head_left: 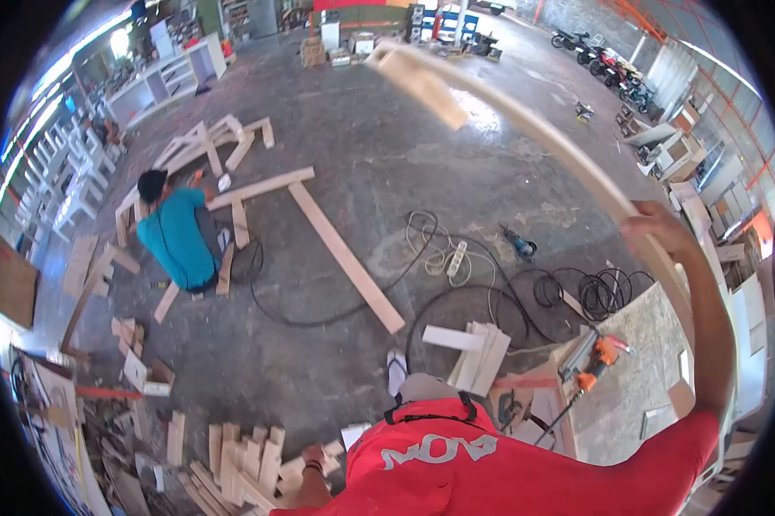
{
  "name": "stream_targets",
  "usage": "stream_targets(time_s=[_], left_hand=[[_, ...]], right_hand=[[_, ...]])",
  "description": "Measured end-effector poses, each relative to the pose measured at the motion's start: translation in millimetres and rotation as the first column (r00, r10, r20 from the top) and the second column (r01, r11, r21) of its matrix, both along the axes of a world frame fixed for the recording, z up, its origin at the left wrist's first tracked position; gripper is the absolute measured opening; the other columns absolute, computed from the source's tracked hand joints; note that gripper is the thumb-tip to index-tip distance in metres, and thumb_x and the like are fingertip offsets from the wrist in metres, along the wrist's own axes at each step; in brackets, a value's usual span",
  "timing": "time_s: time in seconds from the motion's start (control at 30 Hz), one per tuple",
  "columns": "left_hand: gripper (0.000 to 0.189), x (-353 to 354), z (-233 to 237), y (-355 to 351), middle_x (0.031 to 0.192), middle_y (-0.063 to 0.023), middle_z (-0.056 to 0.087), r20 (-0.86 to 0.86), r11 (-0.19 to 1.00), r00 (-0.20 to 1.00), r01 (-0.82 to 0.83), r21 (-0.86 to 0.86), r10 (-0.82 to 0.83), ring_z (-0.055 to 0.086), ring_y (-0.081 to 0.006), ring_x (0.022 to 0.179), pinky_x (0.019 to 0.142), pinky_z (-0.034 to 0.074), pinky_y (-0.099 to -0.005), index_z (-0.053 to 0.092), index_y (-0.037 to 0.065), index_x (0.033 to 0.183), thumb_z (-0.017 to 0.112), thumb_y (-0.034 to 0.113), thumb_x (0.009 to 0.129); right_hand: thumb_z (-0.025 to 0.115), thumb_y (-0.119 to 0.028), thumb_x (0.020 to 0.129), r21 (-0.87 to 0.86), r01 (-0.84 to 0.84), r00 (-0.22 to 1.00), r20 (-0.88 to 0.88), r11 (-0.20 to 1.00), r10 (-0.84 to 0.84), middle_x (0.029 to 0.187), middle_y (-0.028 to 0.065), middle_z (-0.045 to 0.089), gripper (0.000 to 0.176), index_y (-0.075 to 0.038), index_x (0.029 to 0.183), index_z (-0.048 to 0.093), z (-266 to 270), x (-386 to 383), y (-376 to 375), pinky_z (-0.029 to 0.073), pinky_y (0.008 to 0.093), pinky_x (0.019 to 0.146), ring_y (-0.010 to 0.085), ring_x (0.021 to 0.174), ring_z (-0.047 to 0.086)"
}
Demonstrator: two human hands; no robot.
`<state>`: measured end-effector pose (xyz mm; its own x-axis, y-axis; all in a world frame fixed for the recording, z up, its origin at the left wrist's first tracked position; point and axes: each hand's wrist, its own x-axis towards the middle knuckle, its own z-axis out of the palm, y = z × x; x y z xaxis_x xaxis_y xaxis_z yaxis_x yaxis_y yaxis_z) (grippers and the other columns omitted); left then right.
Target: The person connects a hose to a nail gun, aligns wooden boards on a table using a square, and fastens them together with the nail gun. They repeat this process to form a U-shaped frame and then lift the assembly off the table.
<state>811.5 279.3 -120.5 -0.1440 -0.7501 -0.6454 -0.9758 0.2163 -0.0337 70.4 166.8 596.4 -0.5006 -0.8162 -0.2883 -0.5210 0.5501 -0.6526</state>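
My right hand (654, 230) is raised at the right, its fingers wrapped round a long, pale wooden frame piece (546, 133). The piece slants up to the far left, where a short wooden block juts from its end. Low on the left, my left hand (315, 456), with a band at the wrist, hangs beside a pile of short wooden pieces (245, 456). Its fingers are too small and partly hidden to make out. On the worktable (632, 387) below my right arm lies an orange nail gun (598, 361) with a hose.
A co-worker in a teal shirt (181, 236) crouches at the left by joined wooden boards (344, 245). Black cables (336, 318), a power strip (458, 258) and a blue power tool (518, 242) lie on the floor. White plastic chairs (78, 185) stand at the far left.
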Motion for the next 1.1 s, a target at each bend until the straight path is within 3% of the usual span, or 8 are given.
stream_targets(time_s=[0.1, 0.2, 0.23, 0.3, 0.5, 0.57, 0.83, 1.1], left_hand=[[0.029, -40, 15, -75, 0.111, -0.0107, 0.07, 0.007, 0.987, 0.995, 0.097, 0.125, -0.098, 0.068, -0.0333, 0.1, 0.079, 0.056, -0.048, 0.065, 0.02, 0.117, 0.052, 0.03, 0.093], [0.023, -85, 22, -149, 0.102, -0.0121, 0.07, -0.21, -0.021, -0.2, -0.77, 0.638, 0.957, 0.068, -0.0333, 0.09, 0.073, 0.055, -0.0479, 0.067, 0.016, 0.107, 0.055, 0.026, 0.088], [0.023, -95, 26, -178, 0.102, -0.0121, 0.07, -0.222, -0.003, -0.194, -0.761, 0.649, 0.956, 0.068, -0.0333, 0.09, 0.073, 0.055, -0.0479, 0.067, 0.016, 0.107, 0.055, 0.026, 0.088], [0.026, -107, 25, -234, 0.091, -0.0157, 0.07, -0.439, 0.975, 0.898, -0.066, -0.214, -0.036, 0.068, -0.0374, 0.086, 0.073, 0.053, -0.05, 0.069, 0.009, 0.091, 0.053, 0.029, 0.086], [0.021, -139, -2, -402, 0.073, -0.0187, 0.068, -0.542, 0.881, 0.811, -0.402, -0.248, 0.217, 0.068, -0.0353, 0.075, 0.067, 0.05, -0.046, 0.071, 0.005, 0.082, 0.057, 0.02, 0.086], [0.03, -148, 0, -477, 0.082, -0.0087, 0.068, -0.797, 0.52, 0.211, -0.841, 0.147, 0.566, 0.065, -0.0185, 0.077, 0.069, 0.052, -0.0338, 0.068, 0.001, 0.098, 0.059, 0.029, 0.094], [0.053, -281, 273, -794, 0.112, -0.0104, 0.067, -0.824, 0.804, -0.224, -0.195, 0.562, 0.521, 0.065, -0.0226, 0.097, 0.086, 0.052, -0.0372, 0.057, 0.004, 0.13, 0.054, 0.046, 0.097], [0.045, -347, 292, -944, 0.116, -0.0133, 0.066, -0.165, 0.185, -0.548, -0.019, 0.983, 0.82, 0.064, -0.0272, 0.106, 0.091, 0.052, -0.0405, 0.056, 0.006, 0.123, 0.049, 0.043, 0.098]], right_hand=[[0.078, -0.032, 0.074, 0.102, -0.125, 0.992, -0.022, 0.987, 0.128, 0.089, 0.0062, 0.065, 0.068, 0.001, 0.13, 0.059, 4, 11, -84, 0.05, 0.0285, 0.062, 0.0137, 0.071, 0.061], [0.078, -0.039, 0.073, 0.176, -0.253, 0.966, -0.013, 0.951, 0.26, 0.094, 0.0072, 0.066, 0.077, -0.003, 0.137, 0.055, -4, 6, -161, 0.049, 0.0301, 0.069, 0.0165, 0.074, 0.062], [0.079, -0.044, 0.072, 0.184, -0.319, 0.943, -0.039, 0.93, 0.332, 0.096, 0.0086, 0.067, 0.08, -0.005, 0.138, 0.055, -9, 1, -187, 0.05, 0.032, 0.072, 0.0192, 0.078, 0.063], [0.08, -0.049, 0.069, 0.211, -0.369, 0.91, -0.114, 0.905, 0.398, 0.099, 0.012, 0.068, 0.086, -0.008, 0.139, 0.054, -20, -2, -238, 0.05, 0.0349, 0.077, 0.0232, 0.085, 0.064], [0.081, -0.06, 0.061, 0.326, -0.468, 0.827, -0.167, 0.822, 0.537, 0.123, 0.0231, 0.061, 0.099, -0.011, 0.142, 0.051, -61, 24, -387, 0.046, 0.0415, 0.095, 0.0348, 0.111, 0.06], [0.082, -0.059, 0.061, 0.303, -0.501, 0.803, -0.187, 0.811, 0.566, 0.111, 0.0226, 0.066, 0.101, -0.014, 0.144, 0.049, -95, 25, -441, 0.048, 0.041, 0.089, 0.0342, 0.101, 0.064], [0.084, -0.057, 0.058, 0.293, -0.643, 0.705, -0.136, 0.708, 0.696, 0.105, 0.0165, 0.069, 0.092, -0.015, 0.135, 0.054, -212, 59, -642, 0.05, 0.0418, 0.085, 0.034, 0.098, 0.066], [0.086, -0.055, 0.057, 0.246, -0.779, 0.598, 0.015, 0.577, 0.801, 0.102, 0.0175, 0.069, 0.093, -0.015, 0.133, 0.05, -282, 56, -789, 0.05, 0.0445, 0.085, 0.0357, 0.096, 0.067]])
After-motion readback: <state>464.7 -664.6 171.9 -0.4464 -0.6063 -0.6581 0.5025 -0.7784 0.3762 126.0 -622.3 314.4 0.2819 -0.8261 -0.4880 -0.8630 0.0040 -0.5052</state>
